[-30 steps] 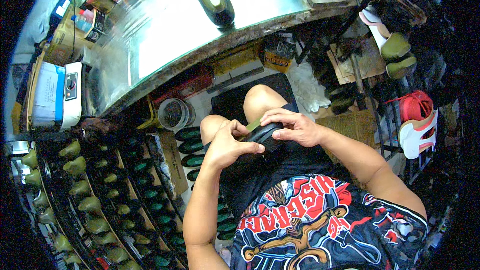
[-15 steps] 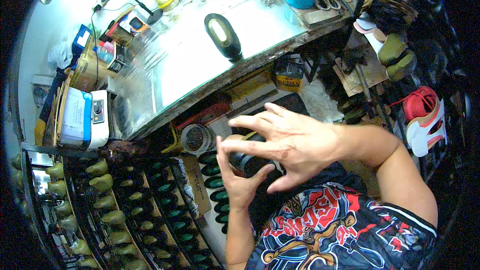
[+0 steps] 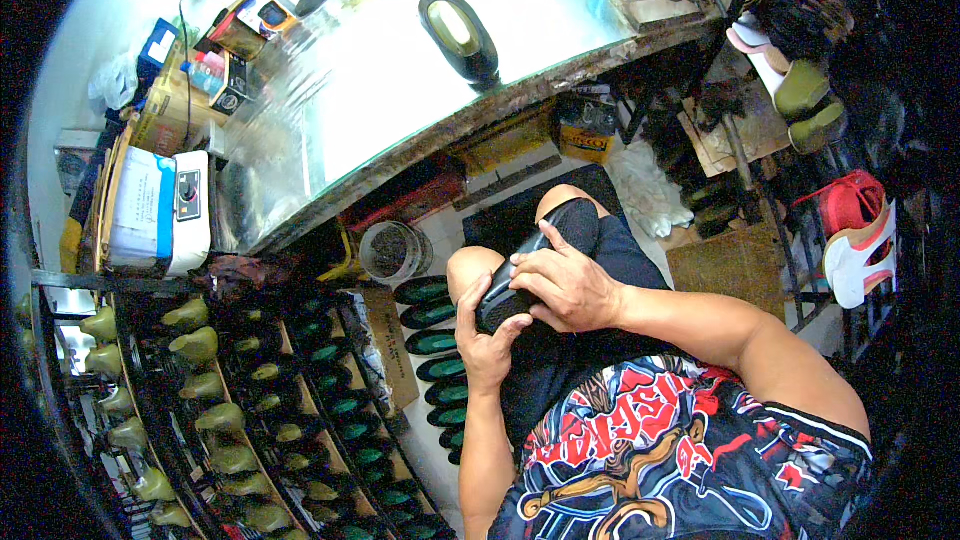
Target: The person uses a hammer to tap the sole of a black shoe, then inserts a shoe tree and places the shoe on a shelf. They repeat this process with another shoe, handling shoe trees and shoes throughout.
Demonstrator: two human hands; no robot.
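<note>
Over my lap lies a black shoe (image 3: 577, 226), tilted, with its far end pointing up and to the right. My left hand (image 3: 487, 345) is closed round its near left end, thumb on one side and fingers along the other. My right hand (image 3: 568, 286) lies across its middle, with bent fingers pressed on the black surface and the thumb side toward the far end. Part of the shoe is hidden under both hands. Another black shoe (image 3: 484, 60) with a pale insole stands on the glass-topped table (image 3: 350, 110) ahead.
Racks with olive shoe lasts (image 3: 221, 418) and dark green-lined shoes (image 3: 440, 369) fill the lower left. A clear tub (image 3: 392, 251) sits by the table's near edge. To the right are red cord (image 3: 853, 208), white cut pieces (image 3: 848, 275) and olive lasts (image 3: 803, 92).
My right hand has come down from above, fingers spread, onto the shoe. The shoe now lies more exposed over my knees, and my left hand has shifted slightly right. The view has moved a little.
</note>
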